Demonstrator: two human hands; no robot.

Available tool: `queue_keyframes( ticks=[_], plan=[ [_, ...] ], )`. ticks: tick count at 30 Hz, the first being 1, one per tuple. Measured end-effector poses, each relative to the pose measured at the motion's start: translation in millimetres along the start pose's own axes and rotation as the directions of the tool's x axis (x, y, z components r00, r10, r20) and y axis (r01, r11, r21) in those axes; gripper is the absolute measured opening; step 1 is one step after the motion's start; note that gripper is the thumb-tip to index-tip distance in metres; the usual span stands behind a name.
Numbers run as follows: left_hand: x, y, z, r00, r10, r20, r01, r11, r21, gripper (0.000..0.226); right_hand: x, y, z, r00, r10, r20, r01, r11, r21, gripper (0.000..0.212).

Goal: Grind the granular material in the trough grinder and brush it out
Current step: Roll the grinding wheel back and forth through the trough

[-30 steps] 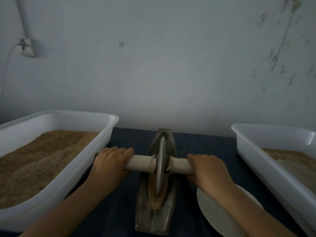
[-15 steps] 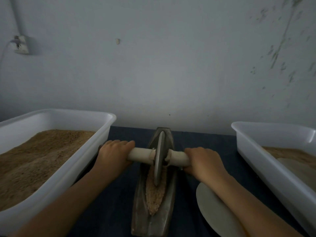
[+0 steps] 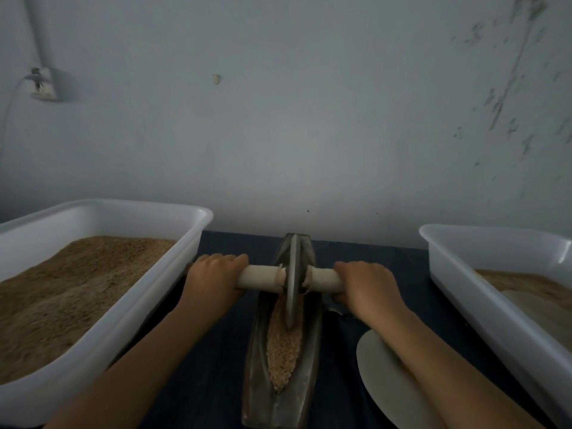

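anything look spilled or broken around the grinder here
No spill shows: the grain lies inside the trough. One oddity: the handle's ends look ragged and chipped where they meet the wheel.

Both hands grip a pale wooden axle: the left hand [image 3: 210, 278] and right hand [image 3: 368, 287] flank a metal grinding wheel [image 3: 291, 280]. It stands upright in the trough grinder [image 3: 280, 397], above tan granular material [image 3: 283, 351]. White tubs [image 3: 130, 317] flank it on the dark worktop [image 3: 204, 379].
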State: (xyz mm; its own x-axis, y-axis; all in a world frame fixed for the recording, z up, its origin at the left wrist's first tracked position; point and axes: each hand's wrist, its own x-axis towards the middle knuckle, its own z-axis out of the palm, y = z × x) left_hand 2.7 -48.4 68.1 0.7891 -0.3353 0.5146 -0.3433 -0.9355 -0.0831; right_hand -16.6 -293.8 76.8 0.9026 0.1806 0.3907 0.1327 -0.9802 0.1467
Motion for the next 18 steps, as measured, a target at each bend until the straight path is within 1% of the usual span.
queue_keyframes(
  ticks=[2, 4, 6, 8, 12, 14, 16, 18],
  plan=[
    [-14, 2, -12, 0.998, 0.047, -0.030, -0.048, 0.999, -0.024, 0.032, -13, -3, -4, 1.000, -0.016, 0.006, 0.016, 1.000, 0.012, 0.024],
    [-26, 1, -23, 0.989, 0.135, -0.058, -0.138, 0.989, -0.053, 0.045, -28, -5, -10, 0.999, -0.031, 0.010, 0.031, 0.999, 0.020, 0.024],
    [-36, -1, -32, 0.980, 0.173, -0.100, -0.179, 0.982, -0.064, 0.054, -41, -8, -16, 0.999, -0.045, 0.011, 0.045, 0.998, 0.038, 0.022],
    [-41, -1, -36, 0.975, 0.194, -0.111, -0.202, 0.978, -0.061, 0.055, -51, -11, -23, 0.998, -0.060, 0.034, 0.058, 0.996, 0.063, 0.021],
    [-43, -3, -35, 0.976, 0.197, -0.095, -0.202, 0.978, -0.049, 0.056, -55, -13, -27, 0.997, -0.071, 0.034, 0.068, 0.994, 0.082, 0.023],
    [-40, -2, -31, 0.984, 0.166, -0.070, -0.171, 0.983, -0.073, 0.054, -49, -13, -24, 0.998, -0.059, 0.011, 0.058, 0.996, 0.069, 0.022],
    [-33, -2, -23, 0.991, 0.131, -0.033, -0.133, 0.989, -0.061, 0.049, -39, -11, -19, 0.999, -0.033, 0.006, 0.033, 0.998, 0.061, 0.023],
    [-22, -2, -16, 0.997, 0.081, 0.011, -0.080, 0.994, -0.072, 0.037, -25, -9, -14, 1.000, -0.015, 0.005, 0.015, 0.999, 0.050, 0.023]
  ],
)
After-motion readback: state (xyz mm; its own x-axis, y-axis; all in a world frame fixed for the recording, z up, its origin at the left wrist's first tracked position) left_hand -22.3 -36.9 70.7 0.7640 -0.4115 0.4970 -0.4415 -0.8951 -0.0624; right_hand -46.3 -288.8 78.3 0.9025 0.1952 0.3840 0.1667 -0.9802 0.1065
